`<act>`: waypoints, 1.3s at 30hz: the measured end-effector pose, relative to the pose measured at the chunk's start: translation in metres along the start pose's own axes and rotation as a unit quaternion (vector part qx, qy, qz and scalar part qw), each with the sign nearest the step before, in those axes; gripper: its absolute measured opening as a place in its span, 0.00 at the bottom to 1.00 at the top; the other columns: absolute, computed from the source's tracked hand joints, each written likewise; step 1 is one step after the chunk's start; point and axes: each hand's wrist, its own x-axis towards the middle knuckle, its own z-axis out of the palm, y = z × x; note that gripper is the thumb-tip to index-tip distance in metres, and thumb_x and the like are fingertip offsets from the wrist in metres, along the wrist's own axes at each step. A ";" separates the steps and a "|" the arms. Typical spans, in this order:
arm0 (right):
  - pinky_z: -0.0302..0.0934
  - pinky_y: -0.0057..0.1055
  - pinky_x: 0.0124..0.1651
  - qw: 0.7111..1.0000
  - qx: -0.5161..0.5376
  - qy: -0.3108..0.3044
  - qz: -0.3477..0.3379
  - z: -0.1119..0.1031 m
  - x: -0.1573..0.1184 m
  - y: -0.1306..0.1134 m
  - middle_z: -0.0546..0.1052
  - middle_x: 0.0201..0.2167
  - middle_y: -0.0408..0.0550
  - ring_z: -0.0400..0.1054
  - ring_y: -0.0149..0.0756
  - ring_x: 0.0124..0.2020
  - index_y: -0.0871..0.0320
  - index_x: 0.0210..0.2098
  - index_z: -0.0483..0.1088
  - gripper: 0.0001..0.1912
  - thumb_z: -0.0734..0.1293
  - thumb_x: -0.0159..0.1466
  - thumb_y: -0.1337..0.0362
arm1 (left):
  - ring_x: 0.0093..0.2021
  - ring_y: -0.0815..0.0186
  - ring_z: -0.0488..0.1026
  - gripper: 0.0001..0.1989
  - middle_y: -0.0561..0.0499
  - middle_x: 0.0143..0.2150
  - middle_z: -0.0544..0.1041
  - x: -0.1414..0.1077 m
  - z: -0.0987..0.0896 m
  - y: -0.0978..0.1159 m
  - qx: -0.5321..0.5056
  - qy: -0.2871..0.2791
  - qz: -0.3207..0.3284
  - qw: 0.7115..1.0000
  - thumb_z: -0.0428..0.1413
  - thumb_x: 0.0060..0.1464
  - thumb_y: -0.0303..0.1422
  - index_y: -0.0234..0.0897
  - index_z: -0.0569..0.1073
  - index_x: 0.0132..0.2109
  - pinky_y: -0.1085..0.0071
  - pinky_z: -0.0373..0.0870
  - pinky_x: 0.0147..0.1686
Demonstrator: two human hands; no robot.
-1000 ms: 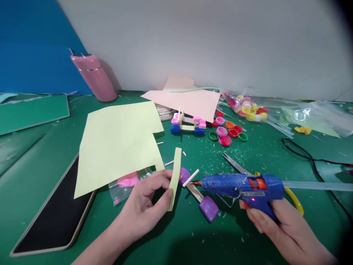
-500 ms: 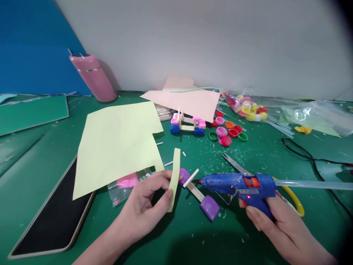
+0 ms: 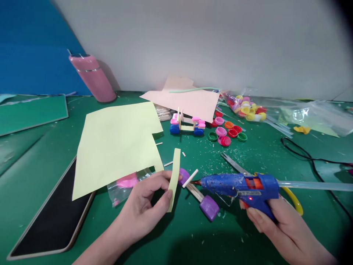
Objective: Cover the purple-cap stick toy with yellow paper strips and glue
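Observation:
My left hand (image 3: pixel 146 206) pinches a narrow strip of pale yellow paper (image 3: pixel 174 176) between thumb and fingers, the strip standing nearly upright. My right hand (image 3: pixel 278 224) is wrapped around the handle of a blue hot glue gun (image 3: pixel 234 186), its small red light lit and a clear glue stick sticking out of the back. The brown nozzle touches or lies very close to a short white stick (image 3: pixel 190 178). Behind that stick lies a piece made of thin sticks with purple plastic parts (image 3: pixel 209 208) at both ends. Scissors with yellow handles (image 3: pixel 296 204) lie partly hidden behind the glue gun.
A large yellow paper sheet (image 3: pixel 118 143) overlaps a dark-screened phone (image 3: pixel 52 217) on the left. Farther back are a small toy car (image 3: pixel 187 127), loose bottle caps (image 3: pixel 221 131), pink paper (image 3: pixel 187 101) and a pink bottle (image 3: pixel 93 79). A black cable (image 3: pixel 311 158) runs at right.
The glue gun has shifted very slightly to the right and down. My left hand and the paper strip have stayed practically still.

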 end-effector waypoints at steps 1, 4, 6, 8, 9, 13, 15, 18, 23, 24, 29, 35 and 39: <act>0.60 0.22 0.18 1.000 0.012 -0.002 -0.001 -0.001 0.000 0.000 0.68 0.20 0.40 0.64 0.29 0.17 0.53 0.40 0.61 0.06 0.56 0.64 0.63 | 0.38 0.64 0.72 0.08 0.46 0.41 0.75 0.000 0.000 0.000 -0.001 0.000 0.000 1.000 0.50 0.51 0.27 0.36 0.69 0.26 0.74 0.68 0.35; 0.60 0.21 0.18 1.000 0.030 -0.002 0.001 -0.001 0.000 -0.002 0.68 0.19 0.39 0.64 0.28 0.16 0.54 0.40 0.61 0.06 0.56 0.64 0.63 | 0.39 0.63 0.72 0.08 0.46 0.41 0.75 0.001 0.000 0.000 0.000 0.000 -0.002 1.000 0.50 0.51 0.27 0.36 0.69 0.25 0.73 0.68 0.35; 0.60 0.22 0.18 1.000 0.023 0.004 0.011 -0.001 0.001 -0.002 0.69 0.20 0.39 0.64 0.29 0.17 0.54 0.39 0.62 0.06 0.56 0.64 0.63 | 0.40 0.61 0.72 0.08 0.46 0.41 0.75 0.001 0.000 0.000 0.005 0.001 -0.004 1.000 0.50 0.51 0.28 0.36 0.70 0.25 0.73 0.68 0.35; 0.61 0.22 0.18 1.000 0.010 0.010 0.019 0.000 0.003 -0.003 0.69 0.20 0.40 0.64 0.29 0.17 0.54 0.38 0.62 0.06 0.57 0.64 0.63 | 0.41 0.61 0.72 0.08 0.46 0.41 0.75 0.001 0.000 0.001 0.010 -0.001 -0.004 1.000 0.50 0.51 0.28 0.36 0.70 0.25 0.73 0.69 0.34; 0.61 0.23 0.19 1.000 0.002 0.011 0.021 0.001 0.004 -0.003 0.69 0.20 0.40 0.65 0.30 0.18 0.54 0.38 0.63 0.05 0.57 0.63 0.63 | 0.41 0.61 0.72 0.08 0.46 0.41 0.75 0.001 0.000 0.001 0.011 -0.002 -0.004 1.000 0.50 0.51 0.28 0.36 0.70 0.25 0.72 0.69 0.34; 0.63 0.26 0.22 1.000 -0.012 -0.001 0.025 0.003 0.005 -0.001 0.71 0.22 0.42 0.66 0.33 0.22 0.54 0.35 0.64 0.06 0.58 0.63 0.61 | 0.38 0.62 0.72 0.08 0.46 0.41 0.75 0.000 -0.001 0.002 0.007 -0.001 -0.005 1.000 0.50 0.51 0.28 0.36 0.70 0.26 0.72 0.69 0.34; 0.63 0.26 0.22 1.000 -0.011 -0.006 0.026 0.003 0.005 -0.001 0.70 0.22 0.43 0.66 0.33 0.22 0.54 0.33 0.63 0.07 0.57 0.63 0.60 | 0.37 0.62 0.72 0.08 0.46 0.42 0.75 0.000 -0.001 0.002 0.004 -0.003 -0.008 1.000 0.50 0.52 0.28 0.36 0.70 0.25 0.72 0.68 0.34; 0.62 0.25 0.20 1.000 -0.007 0.000 0.019 0.001 0.005 -0.002 0.69 0.21 0.41 0.65 0.31 0.20 0.54 0.36 0.63 0.05 0.58 0.63 0.61 | 0.39 0.62 0.72 0.09 0.45 0.42 0.75 0.000 -0.001 0.001 -0.005 -0.008 -0.010 1.000 0.50 0.52 0.28 0.36 0.69 0.25 0.72 0.68 0.34; 0.61 0.22 0.17 0.999 0.038 0.011 0.017 -0.002 0.002 -0.004 0.69 0.20 0.40 0.64 0.29 0.17 0.53 0.39 0.62 0.06 0.57 0.64 0.62 | 0.40 0.62 0.72 0.08 0.44 0.43 0.74 -0.002 -0.001 -0.001 -0.021 -0.020 -0.010 1.000 0.49 0.53 0.28 0.36 0.69 0.27 0.72 0.67 0.35; 0.61 0.23 0.17 0.999 0.034 0.017 0.020 -0.002 0.001 -0.004 0.69 0.20 0.40 0.64 0.30 0.17 0.53 0.38 0.62 0.06 0.57 0.64 0.62 | 0.41 0.62 0.71 0.08 0.44 0.43 0.74 -0.002 -0.001 -0.001 -0.021 -0.019 -0.010 1.000 0.49 0.53 0.28 0.36 0.69 0.27 0.72 0.67 0.36; 0.61 0.24 0.17 0.999 0.028 0.023 0.031 -0.001 -0.001 -0.002 0.69 0.19 0.41 0.65 0.31 0.17 0.54 0.38 0.63 0.07 0.56 0.64 0.61 | 0.40 0.62 0.72 0.08 0.45 0.43 0.74 0.000 -0.001 -0.002 -0.016 -0.015 -0.010 1.000 0.50 0.53 0.28 0.36 0.69 0.27 0.72 0.67 0.35; 0.62 0.24 0.18 0.999 0.025 0.004 0.026 0.002 0.004 -0.003 0.69 0.20 0.41 0.66 0.31 0.17 0.54 0.39 0.62 0.06 0.56 0.64 0.63 | 0.38 0.62 0.72 0.08 0.45 0.42 0.75 0.000 -0.001 0.000 -0.013 -0.011 -0.008 1.000 0.50 0.52 0.28 0.36 0.70 0.26 0.71 0.68 0.34; 0.63 0.24 0.20 0.999 0.012 0.001 0.035 0.005 0.003 -0.001 0.70 0.21 0.42 0.66 0.32 0.19 0.54 0.39 0.61 0.06 0.56 0.64 0.61 | 0.38 0.62 0.72 0.08 0.45 0.42 0.75 -0.001 -0.001 -0.001 -0.011 -0.002 -0.009 1.000 0.50 0.52 0.28 0.36 0.69 0.26 0.72 0.68 0.33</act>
